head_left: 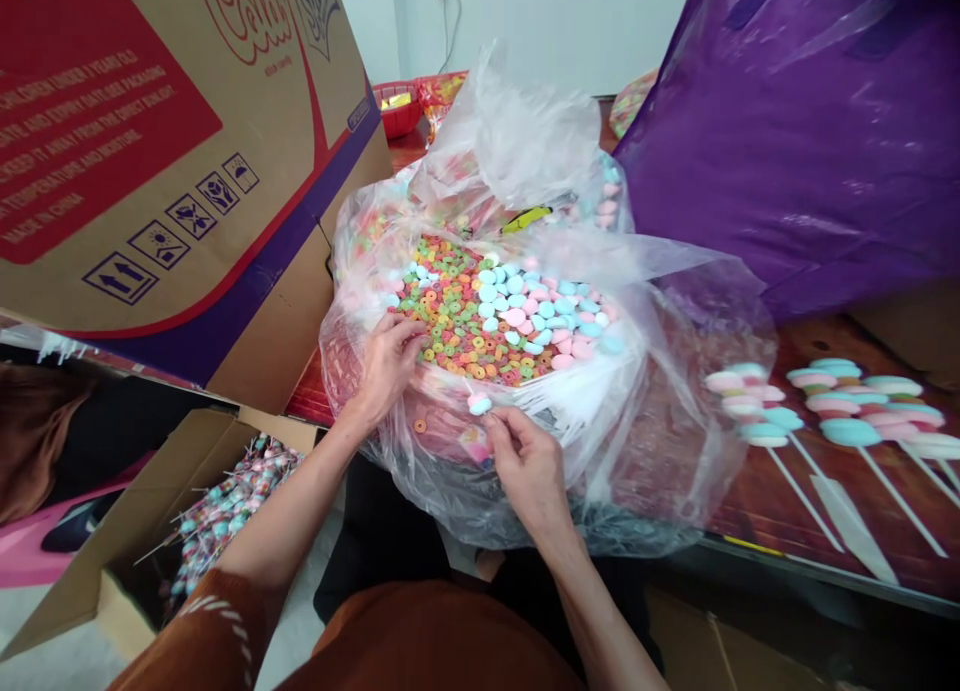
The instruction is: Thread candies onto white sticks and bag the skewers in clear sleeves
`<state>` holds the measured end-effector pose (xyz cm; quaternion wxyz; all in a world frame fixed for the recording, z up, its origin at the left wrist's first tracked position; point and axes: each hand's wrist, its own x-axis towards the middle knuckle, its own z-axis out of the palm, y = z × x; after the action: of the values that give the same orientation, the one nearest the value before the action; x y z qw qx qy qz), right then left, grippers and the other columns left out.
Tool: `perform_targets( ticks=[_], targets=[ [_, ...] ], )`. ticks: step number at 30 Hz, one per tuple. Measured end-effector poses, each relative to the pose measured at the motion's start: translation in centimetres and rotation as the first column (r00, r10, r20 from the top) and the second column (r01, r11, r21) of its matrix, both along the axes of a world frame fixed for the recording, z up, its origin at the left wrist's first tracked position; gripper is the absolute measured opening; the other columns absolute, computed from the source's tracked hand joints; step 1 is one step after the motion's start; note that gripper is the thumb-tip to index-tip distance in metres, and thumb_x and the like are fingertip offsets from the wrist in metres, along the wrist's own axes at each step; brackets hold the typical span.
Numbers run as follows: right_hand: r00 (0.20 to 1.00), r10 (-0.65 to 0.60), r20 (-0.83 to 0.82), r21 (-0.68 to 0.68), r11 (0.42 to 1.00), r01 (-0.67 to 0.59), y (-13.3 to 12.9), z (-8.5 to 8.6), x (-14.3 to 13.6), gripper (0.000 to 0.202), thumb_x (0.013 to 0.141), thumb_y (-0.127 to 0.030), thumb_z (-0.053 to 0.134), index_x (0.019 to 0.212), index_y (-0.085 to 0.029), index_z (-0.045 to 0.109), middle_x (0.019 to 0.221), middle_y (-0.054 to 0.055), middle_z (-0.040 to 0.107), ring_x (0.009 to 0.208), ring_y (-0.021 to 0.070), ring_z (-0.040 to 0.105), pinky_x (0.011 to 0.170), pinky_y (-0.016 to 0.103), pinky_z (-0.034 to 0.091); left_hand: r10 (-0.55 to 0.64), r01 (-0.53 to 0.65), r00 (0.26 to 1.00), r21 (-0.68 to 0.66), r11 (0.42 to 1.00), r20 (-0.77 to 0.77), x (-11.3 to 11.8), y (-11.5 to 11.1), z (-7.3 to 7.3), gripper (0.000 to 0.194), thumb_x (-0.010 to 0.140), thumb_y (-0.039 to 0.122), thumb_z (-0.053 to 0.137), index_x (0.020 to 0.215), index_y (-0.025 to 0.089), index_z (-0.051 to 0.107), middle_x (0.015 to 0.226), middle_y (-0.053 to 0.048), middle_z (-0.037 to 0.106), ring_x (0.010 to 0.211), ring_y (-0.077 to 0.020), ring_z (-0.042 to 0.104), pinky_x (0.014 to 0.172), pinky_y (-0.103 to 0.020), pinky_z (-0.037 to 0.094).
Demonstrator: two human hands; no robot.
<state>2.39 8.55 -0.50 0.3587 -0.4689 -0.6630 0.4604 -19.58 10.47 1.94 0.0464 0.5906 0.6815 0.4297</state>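
My right hand (529, 471) pinches a thin candy stick in front of the pile. On it sits a pale blue and pink marshmallow (478, 403), with the stick's tip poking out above. At the near left edge of the gummy rings (450, 321), my left hand (391, 361) is closed, thumb close to bent fingers; anything between them is too small to make out. Blue and pink marshmallows (536, 306) lie beside the rings, all inside a large clear plastic bag (487, 491). A bundle of white sticks (589, 411) rests at the bag's right side.
Filled candy sticks (851, 431) lie on the red-brown table (787, 531) at right. A large printed carton (150, 151) stands at left, above an open box (112, 611) of finished sticks (232, 511). A purple bag (795, 161) and red basket (400, 121) are behind.
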Motion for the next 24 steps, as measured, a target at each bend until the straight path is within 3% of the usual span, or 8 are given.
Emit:
perform_targets(
  ticks=[4,8,11,14,16,19,22,24],
  targets=[
    [1.0,0.011,-0.019,-0.015,1.0,-0.011,-0.1,0.0,-0.2,0.029,0.091,-0.04,0.051,0.074,-0.019,0.06,0.059,-0.003,0.05,0.056,0.0128,0.046,0.058,0.025,0.037,-0.077,0.065,0.99,-0.103,0.993,-0.119,-0.1,1.2,-1.0,0.018,0.09,0.017,0.058,0.094,0.016,0.075,0.096,-0.009,0.068,0.091,-0.0218,0.064,0.086,-0.036,0.052],
    [0.999,0.026,-0.04,-0.047,0.998,-0.028,-0.1,-0.2,-0.2,0.028,0.091,-0.04,0.052,0.074,-0.019,0.06,0.059,-0.003,0.05,0.057,0.0128,0.046,0.057,0.025,0.036,-0.174,0.15,0.97,-0.147,0.978,-0.169,-0.8,0.6,-1.3,0.026,0.094,0.018,0.05,0.101,0.017,0.075,0.104,-0.012,0.07,0.097,-0.0236,0.064,0.089,-0.038,0.052],
    [0.997,0.041,-0.064,-0.072,0.996,-0.046,0.1,-0.3,-0.2,0.028,0.091,-0.039,0.052,0.074,-0.019,0.06,0.059,-0.003,0.049,0.057,0.0127,0.046,0.056,0.024,0.036,-0.237,0.222,0.967,-0.148,0.964,-0.091,-1.5,0.0,-1.0,0.024,0.092,0.017,0.053,0.1,0.019,0.076,0.102,-0.01,0.071,0.095,-0.0217,0.065,0.087,-0.035,0.052],
    [0.996,0.05,-0.079,-0.078,0.995,-0.056,0.1,-0.2,-0.3,0.027,0.091,-0.038,0.052,0.076,-0.019,0.061,0.059,-0.004,0.049,0.056,0.0123,0.045,0.055,0.024,0.035,-0.137,0.147,0.98,-0.063,0.987,0.148,-1.4,-0.1,-0.7,0.018,0.087,0.02,0.061,0.094,0.02,0.077,0.097,-0.007,0.074,0.091,-0.0202,0.067,0.086,-0.034,0.052],
    [0.994,0.049,-0.094,-0.08,0.995,-0.057,0.0,0.1,-0.4,0.026,0.092,-0.038,0.052,0.077,-0.018,0.062,0.059,-0.004,0.048,0.055,0.0118,0.045,0.054,0.024,0.035,-0.05,0.058,0.913,-0.008,0.998,0.405,-0.8,-0.3,-0.6,0.016,0.083,0.024,0.066,0.093,0.018,0.077,0.095,-0.007,0.075,0.089,-0.0196,0.067,0.085,-0.033,0.053],
    [0.99,0.048,-0.136,-0.073,0.996,-0.058,-0.2,0.8,-0.6,0.026,0.092,-0.038,0.052,0.079,-0.018,0.063,0.059,-0.004,0.049,0.055,0.0115,0.046,0.055,0.023,0.036,-0.013,0.004,0.703,0.015,1.0,0.711,0.7,-0.9,-0.5,0.024,0.075,0.031,0.076,0.095,0.017,0.077,0.094,-0.006,0.077,0.082,-0.0172,0.068,0.08,-0.031,0.054],
    [0.987,0.055,-0.153,-0.047,0.997,-0.063,-0.3,1.5,-0.7,0.025,0.093,-0.036,0.052,0.081,-0.018,0.064,0.06,-0.004,0.051,0.056,0.0114,0.047,0.056,0.023,0.038,-0.001,0.023,0.552,-0.014,1.0,0.834,2.6,-1.7,-0.2,0.031,0.068,0.036,0.083,0.094,0.018,0.077,0.092,-0.005,0.076,0.071,-0.0142,0.068,0.072,-0.028,0.054],
    [0.989,0.062,-0.136,-0.02,0.998,-0.065,-0.4,1.8,-0.8,0.024,0.093,-0.034,0.052,0.082,-0.018,0.064,0.06,-0.004,0.051,0.055,0.0111,0.047,0.056,0.023,0.039,0.008,0.018,0.522,-0.02,1.0,0.853,3.7,-2.2,0.0,0.032,0.067,0.036,0.084,0.092,0.018,0.077,0.091,-0.004,0.076,0.07,-0.0133,0.067,0.07,-0.027,0.054]
  ],
)
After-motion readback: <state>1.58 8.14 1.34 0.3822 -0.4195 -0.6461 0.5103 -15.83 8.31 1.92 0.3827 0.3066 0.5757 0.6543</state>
